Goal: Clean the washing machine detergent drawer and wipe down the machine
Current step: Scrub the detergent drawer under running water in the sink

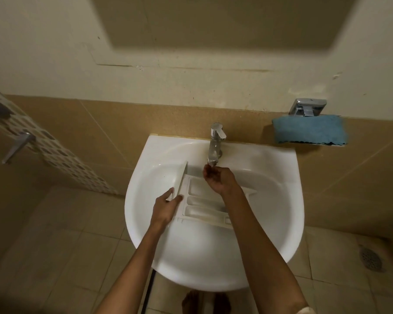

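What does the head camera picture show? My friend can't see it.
A person holds a white detergent drawer in a white sink, the left hand gripping its front end and the right hand reaching up under the tap. A blue cloth sits against the wall to the right.

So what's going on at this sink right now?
A person has the detergent drawer lying in the white sink. The left hand grips its front panel, and the right hand is raised with fingers gathered just under the tap spout. Whether water is running is unclear. A blue cloth rests on a wall holder.
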